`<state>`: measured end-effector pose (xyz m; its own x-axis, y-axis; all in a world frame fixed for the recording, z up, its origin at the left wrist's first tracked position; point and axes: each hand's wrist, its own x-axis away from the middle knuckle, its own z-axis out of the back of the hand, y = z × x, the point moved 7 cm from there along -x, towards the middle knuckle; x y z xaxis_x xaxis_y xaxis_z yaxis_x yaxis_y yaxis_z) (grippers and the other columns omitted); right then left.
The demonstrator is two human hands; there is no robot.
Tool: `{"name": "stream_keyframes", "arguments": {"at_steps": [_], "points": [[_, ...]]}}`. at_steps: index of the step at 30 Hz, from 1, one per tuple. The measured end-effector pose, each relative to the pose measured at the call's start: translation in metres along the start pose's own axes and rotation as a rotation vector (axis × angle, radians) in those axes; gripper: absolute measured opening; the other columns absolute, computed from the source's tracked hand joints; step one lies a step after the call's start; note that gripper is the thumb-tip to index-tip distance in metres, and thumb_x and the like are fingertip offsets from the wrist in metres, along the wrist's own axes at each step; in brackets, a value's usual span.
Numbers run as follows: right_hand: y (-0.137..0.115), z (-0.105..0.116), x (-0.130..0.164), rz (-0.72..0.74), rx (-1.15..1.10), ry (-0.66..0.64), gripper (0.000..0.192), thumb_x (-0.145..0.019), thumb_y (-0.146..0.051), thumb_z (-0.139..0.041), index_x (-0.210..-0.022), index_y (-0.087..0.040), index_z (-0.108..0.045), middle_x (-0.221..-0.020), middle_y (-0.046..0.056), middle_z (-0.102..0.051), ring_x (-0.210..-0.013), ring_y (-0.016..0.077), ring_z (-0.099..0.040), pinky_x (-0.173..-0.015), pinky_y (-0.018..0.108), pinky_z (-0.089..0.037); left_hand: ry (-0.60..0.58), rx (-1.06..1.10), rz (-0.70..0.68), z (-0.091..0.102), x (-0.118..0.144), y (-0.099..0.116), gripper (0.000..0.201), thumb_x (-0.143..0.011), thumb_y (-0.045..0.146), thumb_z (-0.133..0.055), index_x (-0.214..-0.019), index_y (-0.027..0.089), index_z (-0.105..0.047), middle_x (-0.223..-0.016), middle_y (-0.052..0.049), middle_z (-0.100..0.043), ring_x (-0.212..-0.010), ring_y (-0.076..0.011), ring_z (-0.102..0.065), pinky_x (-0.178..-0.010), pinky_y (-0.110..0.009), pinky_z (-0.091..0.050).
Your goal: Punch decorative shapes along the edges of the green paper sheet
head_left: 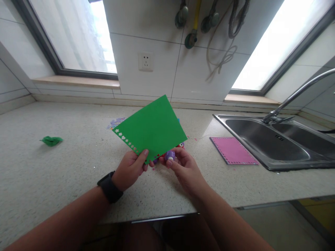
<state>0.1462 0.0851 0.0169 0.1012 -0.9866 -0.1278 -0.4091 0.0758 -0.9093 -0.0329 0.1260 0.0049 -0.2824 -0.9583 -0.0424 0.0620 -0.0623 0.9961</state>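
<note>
My left hand (130, 170) pinches the near edge of a green paper sheet (153, 128) and holds it tilted above the counter. Small shapes are punched in a row along the sheet's lower left edge. My right hand (183, 168) grips a small purple craft punch (170, 155) right at that same edge, beside the left thumb. A black watch sits on my left wrist. More small colourful punches lie behind the sheet, mostly hidden.
A pink sheet (232, 150) with a punched border lies on the speckled counter (65, 167) next to the steel sink (274, 141) with its tap. A crumpled green scrap (51, 140) lies far left. Patterned paper (115, 122) peeks out behind the green sheet.
</note>
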Motion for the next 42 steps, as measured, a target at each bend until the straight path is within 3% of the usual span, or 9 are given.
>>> {"name": "stream_keyframes", "arguments": {"at_steps": [17,25,33,42], "points": [[-0.007,-0.005,-0.001,0.003,0.034,-0.003,0.030,-0.078,-0.031,-0.086,-0.102,-0.026,-0.068,-0.102,0.002,-0.073,-0.096,0.0191,-0.070,-0.098,0.039,-0.052,-0.026,0.017,0.011,-0.001,0.000,-0.003,0.051,-0.095,0.059,-0.054,-0.078,0.015,-0.072,-0.067,-0.008,-0.067,-0.049,-0.0117,-0.051,-0.046,-0.024,-0.037],[-0.003,-0.005,0.000,-0.059,0.141,-0.022,0.027,-0.083,-0.046,-0.080,-0.092,-0.021,-0.074,-0.083,0.003,-0.070,-0.076,0.0172,-0.063,-0.075,0.033,-0.048,-0.063,-0.018,0.004,-0.008,0.001,0.006,0.050,-0.093,0.061,-0.055,-0.080,0.015,-0.067,-0.063,-0.007,-0.066,-0.051,-0.0129,-0.053,-0.045,-0.022,-0.037],[0.001,-0.012,-0.001,-0.180,-0.048,-0.015,0.028,-0.078,-0.043,-0.085,-0.085,-0.018,-0.075,-0.083,0.003,-0.068,-0.070,0.0134,-0.059,-0.071,0.030,-0.048,-0.153,-0.025,0.037,-0.015,-0.001,0.001,0.050,-0.095,0.062,-0.052,-0.084,0.015,-0.064,-0.066,-0.006,-0.067,-0.050,-0.0106,-0.052,-0.044,-0.020,-0.036],[0.001,-0.011,-0.003,-0.180,-0.078,0.011,0.029,-0.076,-0.041,-0.087,-0.078,-0.017,-0.073,-0.071,0.001,-0.062,-0.063,0.0113,-0.052,-0.057,0.025,-0.041,-0.203,-0.084,-0.001,-0.020,0.000,0.008,0.051,-0.097,0.059,-0.049,-0.080,0.014,-0.067,-0.064,-0.006,-0.066,-0.048,-0.0099,-0.049,-0.043,-0.020,-0.035]]}}
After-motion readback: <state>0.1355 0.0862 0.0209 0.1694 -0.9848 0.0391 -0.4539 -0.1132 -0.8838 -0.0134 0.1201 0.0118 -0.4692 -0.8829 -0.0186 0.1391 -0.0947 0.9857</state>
